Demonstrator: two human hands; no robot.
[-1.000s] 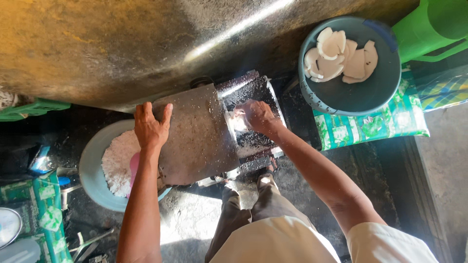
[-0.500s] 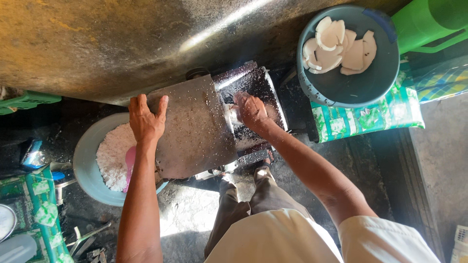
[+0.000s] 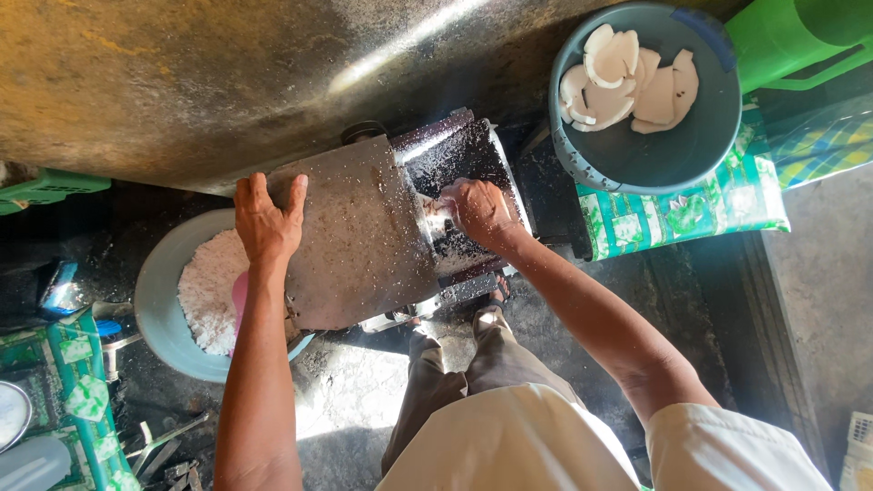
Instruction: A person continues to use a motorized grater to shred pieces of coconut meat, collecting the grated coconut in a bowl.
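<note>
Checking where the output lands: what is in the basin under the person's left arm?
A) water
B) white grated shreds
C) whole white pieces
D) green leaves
B: the grey basin by the left hand holds a heap of white grated shreds; whole white pieces lie in the other bowl.

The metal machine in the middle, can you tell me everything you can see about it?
The metal machine is a grey, boxy grater with a flat sloping cover speckled with white flecks. On its right side is a dark open hopper with shiny edges, also dusted white. It sits low on the dark ground. The left hand lies flat on the cover's top corner; the right hand presses into the hopper. A basin of white shreds sits at its left end.
</note>
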